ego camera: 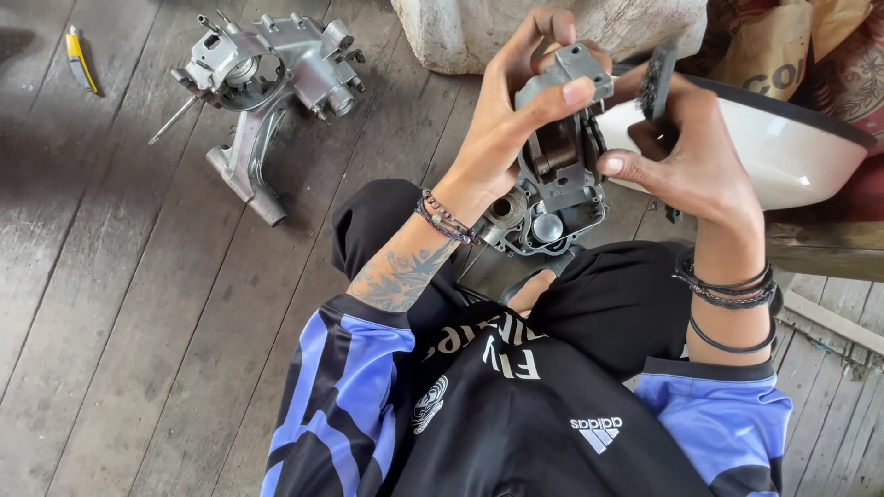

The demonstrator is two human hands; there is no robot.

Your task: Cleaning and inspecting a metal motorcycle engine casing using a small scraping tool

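Engine casing [552,175], gripped by left hand [511,120], is mid-scrub; right hand [686,156] clenches brush [656,83] at two o'clock, needing steady strokes.

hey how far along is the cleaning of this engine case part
Looks mid-way. Already apart: one metal engine case half lies aside on the plank floor. In hand: the left hand grips a second case piece, while the right hand holds a dark brush beside a white bowl. Left: that piece still looks grimy.
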